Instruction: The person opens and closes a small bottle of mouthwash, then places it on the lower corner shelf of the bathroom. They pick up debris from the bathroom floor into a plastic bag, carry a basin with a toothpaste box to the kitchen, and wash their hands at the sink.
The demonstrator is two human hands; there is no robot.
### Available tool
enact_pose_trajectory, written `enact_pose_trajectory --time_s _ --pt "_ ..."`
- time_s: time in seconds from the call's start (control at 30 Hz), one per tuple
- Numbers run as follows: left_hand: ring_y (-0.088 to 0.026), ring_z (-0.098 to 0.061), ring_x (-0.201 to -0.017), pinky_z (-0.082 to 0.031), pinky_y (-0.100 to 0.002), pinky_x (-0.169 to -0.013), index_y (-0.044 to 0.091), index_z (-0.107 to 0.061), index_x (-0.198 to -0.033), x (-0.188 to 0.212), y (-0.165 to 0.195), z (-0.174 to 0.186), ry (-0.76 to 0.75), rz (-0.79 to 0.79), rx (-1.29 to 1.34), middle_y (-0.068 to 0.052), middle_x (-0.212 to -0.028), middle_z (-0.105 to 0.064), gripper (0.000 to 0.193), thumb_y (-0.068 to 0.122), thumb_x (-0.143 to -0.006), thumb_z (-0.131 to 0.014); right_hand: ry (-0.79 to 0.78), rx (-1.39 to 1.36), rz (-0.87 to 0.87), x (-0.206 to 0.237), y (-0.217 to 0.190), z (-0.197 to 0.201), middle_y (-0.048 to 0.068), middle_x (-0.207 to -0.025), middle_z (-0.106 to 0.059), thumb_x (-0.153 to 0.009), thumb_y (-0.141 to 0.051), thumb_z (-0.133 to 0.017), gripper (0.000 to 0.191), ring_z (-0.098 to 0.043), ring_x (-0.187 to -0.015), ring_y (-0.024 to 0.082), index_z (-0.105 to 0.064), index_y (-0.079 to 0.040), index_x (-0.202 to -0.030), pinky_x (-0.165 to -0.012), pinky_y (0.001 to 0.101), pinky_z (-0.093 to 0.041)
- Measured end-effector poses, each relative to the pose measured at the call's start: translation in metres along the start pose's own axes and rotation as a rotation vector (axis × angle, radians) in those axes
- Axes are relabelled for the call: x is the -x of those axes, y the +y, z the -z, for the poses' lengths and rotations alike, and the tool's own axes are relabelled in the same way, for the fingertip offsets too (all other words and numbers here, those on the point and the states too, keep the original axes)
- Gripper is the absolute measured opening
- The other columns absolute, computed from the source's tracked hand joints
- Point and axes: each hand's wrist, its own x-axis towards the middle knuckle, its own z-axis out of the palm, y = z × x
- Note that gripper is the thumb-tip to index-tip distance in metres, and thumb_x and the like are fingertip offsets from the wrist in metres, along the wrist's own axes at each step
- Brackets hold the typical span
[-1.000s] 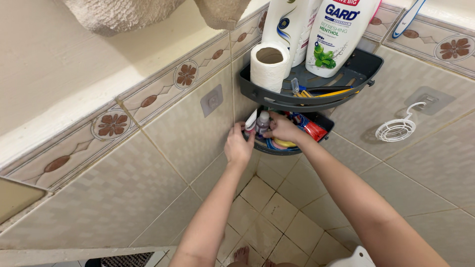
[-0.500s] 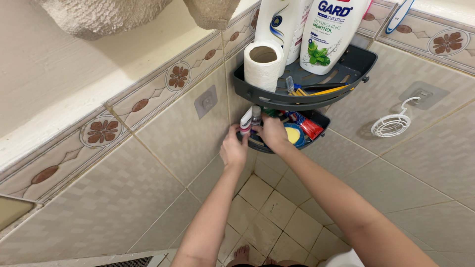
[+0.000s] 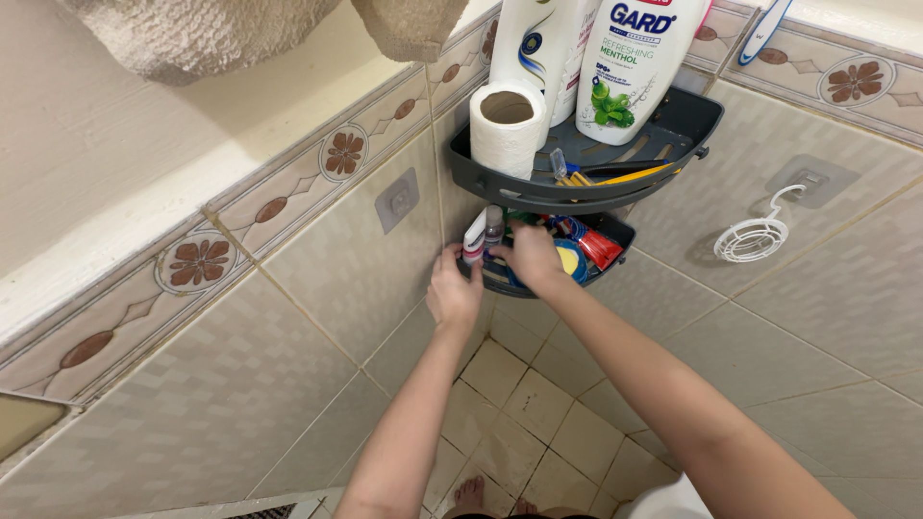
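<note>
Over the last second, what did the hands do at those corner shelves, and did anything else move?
Little changed. The left hand stayed at the lower shelf's left edge, fingers by the small upright tubes. The right hand shifted slightly inward over the shelf's contents, near the small bottle; what it grips is hidden. The toilet roll, the two big bottles and the wire holder on the wall kept their places.

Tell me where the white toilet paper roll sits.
The white toilet paper roll stands upright at the left end of the upper dark corner shelf, beside the white bottle.
</note>
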Motion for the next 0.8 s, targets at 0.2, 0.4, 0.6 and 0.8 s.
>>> enact_pose_trajectory --time_s 0.2,0.4,0.6,0.8 --pt "-0.041 -0.066 -0.103 -0.054 -0.051 -0.082 0.010 -0.057 -0.131 0.006 0.022 0.024 -0.022 -0.008 -0.002 -0.015 -0.124 -0.064 0.060 0.032 -0.081 -0.081 0.034 -0.046 -0.108 0.009 0.034 0.018 0.024 -0.104 -0.073 -0.077 -0.028 -0.088 0.048 -0.071 -0.095 0.038 -0.073 -0.005 -0.116 -0.085 0.0439 -0.057" --pt "-0.036 -0.068 -0.106 -0.054 -0.045 -0.087 0.010 -0.061 -0.130 0.009 0.037 0.072 -0.046 -0.148 0.111 -0.012 -0.116 -0.071 0.056 0.029 -0.081 -0.079 -0.098 -0.514 -0.338 0.019 0.050 0.062 0.009 -0.088 -0.075 -0.083 -0.020 -0.080 0.032 -0.057 -0.059 0.015 -0.076 -0.005 -0.111 -0.052 0.0294 -0.045" --pt "-0.014 -0.065 -0.071 -0.052 -0.028 -0.064 0.008 -0.067 -0.127 -0.019 0.065 0.099 -0.118 -0.030 0.493 -0.004 -0.081 -0.070 0.044 0.038 -0.096 -0.070 -0.368 -1.294 -0.688 0.041 0.056 0.112 -0.009 -0.066 -0.044 -0.099 -0.020 -0.062 0.027 -0.032 -0.050 0.003 -0.068 -0.007 -0.122 -0.042 0.0203 -0.025" --pt "-0.004 -0.026 -0.044 -0.016 -0.024 -0.039 0.008 -0.064 -0.118 0.012 0.076 0.098 -0.542 0.495 1.073 0.006 -0.070 -0.045 0.042 0.044 -0.102 -0.050 -0.405 -1.799 -0.755 0.097 0.084 0.130 -0.007 -0.067 -0.038 -0.104 -0.034 -0.055 0.026 -0.030 -0.052 0.004 -0.059 -0.011 -0.114 -0.043 0.0182 -0.026"
